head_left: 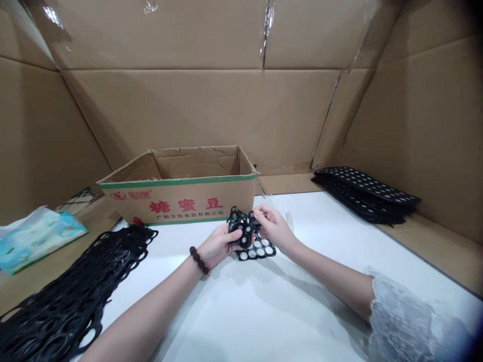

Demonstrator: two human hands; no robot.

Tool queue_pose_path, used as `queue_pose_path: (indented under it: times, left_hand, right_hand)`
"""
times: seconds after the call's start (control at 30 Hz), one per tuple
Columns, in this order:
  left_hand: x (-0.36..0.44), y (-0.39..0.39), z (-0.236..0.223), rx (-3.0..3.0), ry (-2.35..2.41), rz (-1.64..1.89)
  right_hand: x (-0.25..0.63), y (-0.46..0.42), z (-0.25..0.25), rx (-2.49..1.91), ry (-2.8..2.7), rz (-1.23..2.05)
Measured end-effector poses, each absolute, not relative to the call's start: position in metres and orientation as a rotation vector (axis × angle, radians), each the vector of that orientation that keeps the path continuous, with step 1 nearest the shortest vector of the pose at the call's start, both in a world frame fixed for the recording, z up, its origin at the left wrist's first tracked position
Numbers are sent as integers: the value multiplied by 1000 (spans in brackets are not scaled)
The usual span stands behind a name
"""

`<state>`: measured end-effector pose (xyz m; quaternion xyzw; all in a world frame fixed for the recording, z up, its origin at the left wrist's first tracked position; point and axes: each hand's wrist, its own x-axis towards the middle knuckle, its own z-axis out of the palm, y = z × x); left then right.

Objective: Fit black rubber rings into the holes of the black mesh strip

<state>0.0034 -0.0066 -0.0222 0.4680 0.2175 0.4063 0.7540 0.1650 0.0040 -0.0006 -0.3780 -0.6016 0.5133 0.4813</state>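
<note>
A: Both yr hands are right in front of the open brown cardboard box with red lettering (181, 193), just off its front right corner. The small black rubber sheet punched w/ round holes (252, 240) is up between them, above the white tabletop (271, 311).

B: Grip?

A: Yr left hand (221, 245) is curled round the sheet's left side, thumb across the top, fingers closed under it. Dark bead bracelet (199, 260) on that wrist. Yr right hand (273, 226) pinches the sheet's upper edge, fingertips bunched tight, nearly shut. The sheet looks folded or crumpled up top, lower rows of holes hanging flat.

B: What else round the box?

A: Left of the box, nearer you, a heap of black perforated webbing (71, 296) spreads to the table edge. Further left of the box, a blue-green tissue pack (35, 236). Well to the right of the box, a stack of black punched sheets (368, 193) lies against the cardboard wall (433, 136). Lace sleeve (407, 322) on yr right arm.
</note>
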Motion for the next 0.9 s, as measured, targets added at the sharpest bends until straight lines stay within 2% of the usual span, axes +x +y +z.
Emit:
queue_pose_path:
  times: [0.17,0.3,0.43,0.5,0.73,0.9]
  left_hand:
    - [4,-9,-20,992,471,892]
    - [1,-12,-21,1033,478,871]
    - [-2,-13,-25,1088,506,850]
    - [-1,-13,-27,1102,542,857]
    - [1,-16,-23,1130,564,885]
    - [8,-21,-20,1093,554,925]
  right_hand:
    - [163,-3,12,-957,-1305,1401]
    - [167,-7,13,-1016,-1490,1435]
    - [163,-11,-1,-1082,-1793,1048]
    - [157,-12,-8,-1076,-1817,986]
    - [154,-5,-13,-1063,-1483,1386]
    - [157,-4,-12,-1037,-1272,1346]
